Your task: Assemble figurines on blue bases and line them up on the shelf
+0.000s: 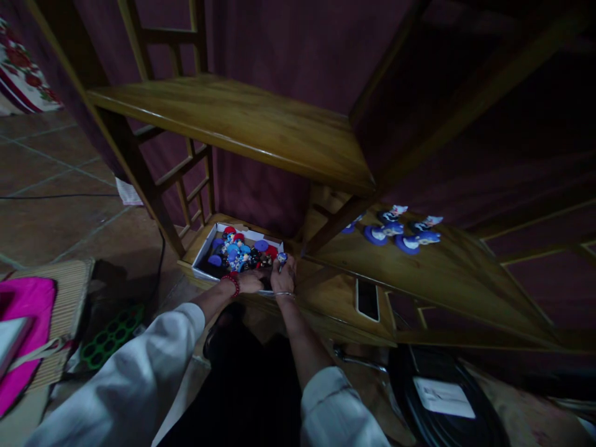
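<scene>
A shallow white cardboard box (203, 256) on the lower shelf holds several small figurines with red and blue heads, along with round purple-blue bases. My right hand (283, 279) is at the box's right end, its fingers closed round a small blue-topped figurine (282, 257). Over the near side of the box lies my left hand (251, 281), a red bead bracelet on its wrist. Its fingertips are lost among the dark contents, so what they touch does not show.
Figurines on purple-blue bases (408, 244) stand on the right-hand shelf (437, 273). A phone-like white-edged slab (367, 299) lies on the lower level. The wooden upper shelf (233, 121) overhangs the box. A black lidded bin (447, 397) stands at lower right.
</scene>
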